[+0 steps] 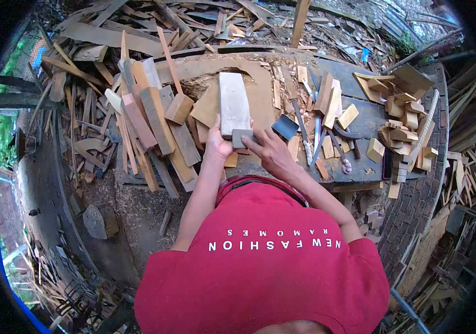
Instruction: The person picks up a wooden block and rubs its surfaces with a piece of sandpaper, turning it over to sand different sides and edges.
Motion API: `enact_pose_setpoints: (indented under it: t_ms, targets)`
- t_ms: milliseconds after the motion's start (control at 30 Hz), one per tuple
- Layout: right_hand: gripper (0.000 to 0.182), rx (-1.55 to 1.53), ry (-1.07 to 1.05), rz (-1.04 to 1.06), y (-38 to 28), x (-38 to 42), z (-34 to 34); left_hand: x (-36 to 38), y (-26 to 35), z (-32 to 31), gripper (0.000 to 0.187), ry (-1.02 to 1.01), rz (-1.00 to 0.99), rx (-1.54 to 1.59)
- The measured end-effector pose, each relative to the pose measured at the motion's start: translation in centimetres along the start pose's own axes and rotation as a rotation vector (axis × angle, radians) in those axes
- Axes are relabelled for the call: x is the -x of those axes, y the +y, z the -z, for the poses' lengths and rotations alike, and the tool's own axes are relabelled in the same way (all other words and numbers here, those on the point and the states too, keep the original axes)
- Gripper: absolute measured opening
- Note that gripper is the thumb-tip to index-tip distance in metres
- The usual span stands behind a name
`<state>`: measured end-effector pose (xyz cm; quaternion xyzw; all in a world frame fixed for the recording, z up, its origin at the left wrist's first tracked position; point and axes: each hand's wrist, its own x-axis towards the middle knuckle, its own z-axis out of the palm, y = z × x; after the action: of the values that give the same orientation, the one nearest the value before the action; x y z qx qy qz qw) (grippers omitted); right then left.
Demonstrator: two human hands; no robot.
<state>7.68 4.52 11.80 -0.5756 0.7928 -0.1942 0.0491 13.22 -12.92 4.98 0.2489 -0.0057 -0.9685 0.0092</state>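
A pale wooden board (233, 101) lies lengthwise on the workbench (360, 119) in front of me. My left hand (217, 143) grips its near end from the left. My right hand (269, 150) holds a small grey sanding block (242, 137) pressed against the board's near end. A dark grey square pad (285, 127) lies just right of the block. Both forearms reach forward over my red shirt.
Leaning planks and wood offcuts (149, 119) crowd the left of the bench. A chisel and other hand tools (318, 139) lie to the right. Small wooden blocks (402, 131) are stacked at the far right. Scrap wood covers the ground behind.
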Motion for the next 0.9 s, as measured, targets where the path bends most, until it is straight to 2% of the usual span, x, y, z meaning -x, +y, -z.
enact_pose_setpoints:
  t_ms: [67,200,300,467,533,567,633,700,800,867,900]
  targets:
    - [0.049,0.012,0.100,0.045,0.6,-0.5,-0.4,-0.4,0.4,0.8,0.062,-0.029,0.031,0.061]
    - [0.042,0.013,0.112,0.029,3.5,-4.7,-2.3,-0.8,0.5,1.9,0.057,-0.069,0.022,0.140]
    - [0.036,0.084,0.086,-0.056,5.3,-8.0,-2.8,-0.4,0.6,0.3,0.052,-0.049,0.026,0.189]
    - [0.040,0.047,0.091,-0.007,2.6,-5.3,-1.7,-1.1,1.5,1.7,0.049,-0.035,0.043,0.204]
    - [0.042,0.023,0.168,0.050,0.9,-2.7,-1.5,-0.9,1.5,1.4,0.050,0.028,0.057,0.149]
    - [0.042,0.023,0.162,0.049,0.4,-1.6,-1.2,-0.9,1.5,2.0,0.053,-0.090,0.102,0.183]
    - [0.047,0.015,0.079,0.032,0.0,-0.2,-0.6,-0.3,0.7,0.9,0.052,-0.064,0.060,0.076]
    - [0.046,0.018,0.080,0.038,0.3,-0.4,-0.4,0.0,0.4,0.5,0.050,-0.035,0.021,-0.037]
    - [0.043,0.025,0.103,0.050,2.3,-2.3,-1.3,-0.4,0.8,0.8,0.054,-0.031,0.055,0.119]
    - [0.041,0.027,0.121,0.052,4.3,-4.4,-2.6,-0.7,0.6,2.0,0.053,-0.156,0.048,0.233]
    - [0.041,0.040,0.140,0.022,5.3,-5.7,-3.3,-0.5,0.6,1.3,0.052,-0.038,0.029,0.204]
